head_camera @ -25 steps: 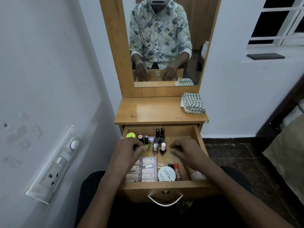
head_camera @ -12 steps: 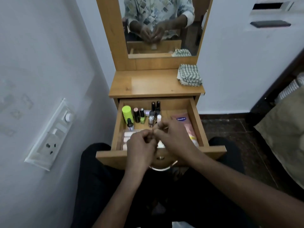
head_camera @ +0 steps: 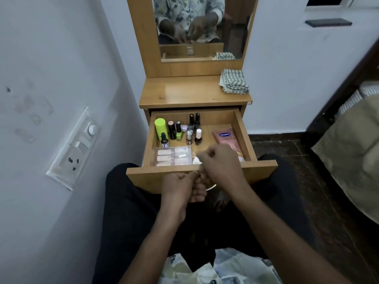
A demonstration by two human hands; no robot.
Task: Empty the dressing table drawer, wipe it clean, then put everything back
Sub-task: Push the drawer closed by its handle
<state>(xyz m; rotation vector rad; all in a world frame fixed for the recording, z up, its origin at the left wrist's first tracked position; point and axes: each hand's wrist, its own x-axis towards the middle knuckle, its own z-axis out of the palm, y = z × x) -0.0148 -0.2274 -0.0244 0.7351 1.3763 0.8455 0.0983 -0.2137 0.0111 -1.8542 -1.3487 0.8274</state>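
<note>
Left hand (head_camera: 181,187) sits low in front of the drawer (head_camera: 244,136), fingers curled tight right by the metal pull (head_camera: 211,187). I can't tell whether it grips the pull or some small thing. Right hand (head_camera: 222,166) is just above it, over the drawer's front edge, also curled and too blurred to say what, if anything, it pinches.

The drawer is pulled out over the person's lap and is full, so I'd judge the emptying has barely begun. At the back stand a green bottle (head_camera: 160,126) and a cluster of little nail polish bottles (head_camera: 192,128). They look like glass — light, slick, easy to topple — so they're best taken one or two at a time, round the body rather than the cap. The pink tube (head_camera: 226,138) lies flat by the right wall; it's soft, so hold it at the middle. The clear plastic box (head_camera: 174,155) at front left is stiff — lift it by its long sides. The checked cloth (head_camera: 233,84) sits folded on the desk (head_camera: 184,93), at the back right corner.
</note>
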